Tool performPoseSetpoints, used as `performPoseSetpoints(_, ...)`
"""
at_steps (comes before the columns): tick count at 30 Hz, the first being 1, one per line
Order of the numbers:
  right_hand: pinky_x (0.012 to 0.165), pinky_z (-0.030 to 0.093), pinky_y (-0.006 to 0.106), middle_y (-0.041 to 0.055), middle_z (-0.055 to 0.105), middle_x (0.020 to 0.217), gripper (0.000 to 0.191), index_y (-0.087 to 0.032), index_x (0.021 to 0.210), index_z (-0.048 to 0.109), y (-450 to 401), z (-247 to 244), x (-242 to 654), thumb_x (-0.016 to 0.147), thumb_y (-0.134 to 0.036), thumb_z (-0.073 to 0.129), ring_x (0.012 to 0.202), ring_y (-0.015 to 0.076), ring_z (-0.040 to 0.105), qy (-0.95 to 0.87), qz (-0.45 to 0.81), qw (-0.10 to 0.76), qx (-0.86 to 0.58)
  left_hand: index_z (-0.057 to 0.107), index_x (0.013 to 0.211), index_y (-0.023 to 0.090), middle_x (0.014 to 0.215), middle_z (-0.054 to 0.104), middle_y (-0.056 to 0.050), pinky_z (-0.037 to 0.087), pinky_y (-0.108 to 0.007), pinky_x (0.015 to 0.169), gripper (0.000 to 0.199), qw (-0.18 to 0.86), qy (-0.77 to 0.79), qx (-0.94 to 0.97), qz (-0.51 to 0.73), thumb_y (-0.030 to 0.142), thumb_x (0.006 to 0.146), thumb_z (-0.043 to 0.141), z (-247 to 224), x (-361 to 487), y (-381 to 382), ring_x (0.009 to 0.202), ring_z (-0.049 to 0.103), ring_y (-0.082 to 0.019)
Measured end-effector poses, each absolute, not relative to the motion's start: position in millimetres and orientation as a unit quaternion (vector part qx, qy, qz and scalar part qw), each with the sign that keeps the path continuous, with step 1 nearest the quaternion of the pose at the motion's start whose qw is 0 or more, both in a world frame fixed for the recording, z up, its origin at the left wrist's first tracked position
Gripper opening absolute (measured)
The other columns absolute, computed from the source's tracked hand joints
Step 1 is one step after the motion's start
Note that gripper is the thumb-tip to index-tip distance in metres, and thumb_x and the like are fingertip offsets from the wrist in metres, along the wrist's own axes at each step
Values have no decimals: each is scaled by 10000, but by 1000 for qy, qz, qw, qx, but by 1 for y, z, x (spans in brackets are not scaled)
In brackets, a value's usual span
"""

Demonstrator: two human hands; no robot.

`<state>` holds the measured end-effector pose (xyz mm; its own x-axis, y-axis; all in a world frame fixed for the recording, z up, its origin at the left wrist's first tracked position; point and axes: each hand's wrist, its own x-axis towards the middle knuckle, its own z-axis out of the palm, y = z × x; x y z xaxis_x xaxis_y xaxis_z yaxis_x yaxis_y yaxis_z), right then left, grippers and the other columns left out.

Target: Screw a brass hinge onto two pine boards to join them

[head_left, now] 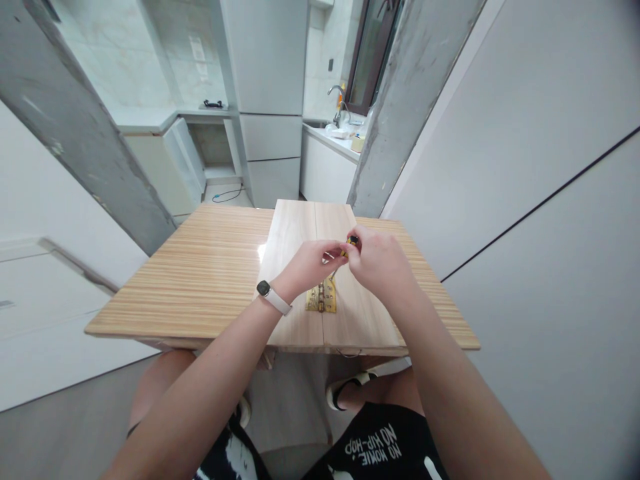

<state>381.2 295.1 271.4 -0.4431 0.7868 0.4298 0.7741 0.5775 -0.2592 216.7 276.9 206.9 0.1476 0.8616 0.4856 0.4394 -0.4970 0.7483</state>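
Note:
My right hand (379,261) is closed around the yellow-and-black handle of a screwdriver (353,239). The tool is tilted, and its thin shaft runs down toward a brass-coloured hinge (321,297). My left hand (313,265), with a watch on its wrist, pinches the screwdriver from the other side near the handle's lower end. The hinge lies opened flat across the seam between two pale wooden boards (295,227). Several screw holes show in its leaves. My fingers partly hide the shaft, and I cannot make out whether its tip sits in a screw.
The boards rest on a striped wooden table (200,267), whose front edge is close to my legs. Beyond it stand a grey fridge (270,80), a counter with a sink and faucet (339,107), and a low cabinet (165,157). A white panel wall (525,167) rises at the right.

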Motion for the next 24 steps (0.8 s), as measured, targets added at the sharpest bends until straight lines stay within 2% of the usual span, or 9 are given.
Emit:
performPoseSetpoints(3, 647, 356, 362, 118, 774, 843, 94, -197, 986, 735, 294, 272, 380, 950, -247, 665, 737, 274, 672, -851, 6, 250, -462, 752, 988, 188, 898, 787, -34, 608, -295, 770, 113, 182, 486, 689, 506, 179, 876, 756, 203, 223, 274, 815, 737, -170)
performPoseSetpoints(6, 643, 350, 364, 118, 775, 838, 102, -200, 980, 746, 295, 274, 381, 952, -263, 671, 742, 274, 677, -856, -8, 238, -460, 732, 895, 187, 841, 769, -27, 582, -294, 740, 7, 148, 504, 685, 504, 193, 897, 736, 201, 228, 273, 763, 713, -161)
performPoseSetpoints(11, 640, 344, 369, 135, 789, 866, 205, -204, 1006, 785, 294, 282, 380, 974, -345, 640, 788, 291, 698, -853, -47, 185, -485, 699, 850, 182, 823, 754, -23, 543, -292, 744, 47, 126, 505, 691, 502, 178, 891, 720, 201, 230, 273, 763, 687, -159)
performPoseSetpoints(15, 664, 368, 365, 142, 793, 891, 252, -185, 997, 779, 289, 286, 376, 1005, -342, 582, 832, 287, 714, -849, -61, 157, -500, 697, 853, 174, 822, 747, -23, 526, -290, 745, 43, 132, 499, 696, 499, 139, 878, 697, 203, 230, 273, 762, 673, -156)
performPoseSetpoints(19, 673, 379, 367, 150, 790, 882, 264, -163, 970, 773, 288, 284, 375, 1002, -358, 599, 830, 289, 714, -837, -53, 179, -514, 717, 886, 167, 839, 750, -24, 542, -295, 778, 78, 169, 467, 711, 498, 107, 884, 667, 206, 226, 274, 784, 679, -158)
performPoseSetpoints(24, 711, 423, 339, 87, 783, 870, 196, -184, 1010, 778, 297, 283, 390, 981, -348, 674, 774, 227, 687, -876, 54, 235, -418, 730, 934, 175, 869, 760, -21, 541, -284, 772, 83, 188, 442, 725, 494, 246, 955, 694, 207, 220, 274, 805, 683, -158)
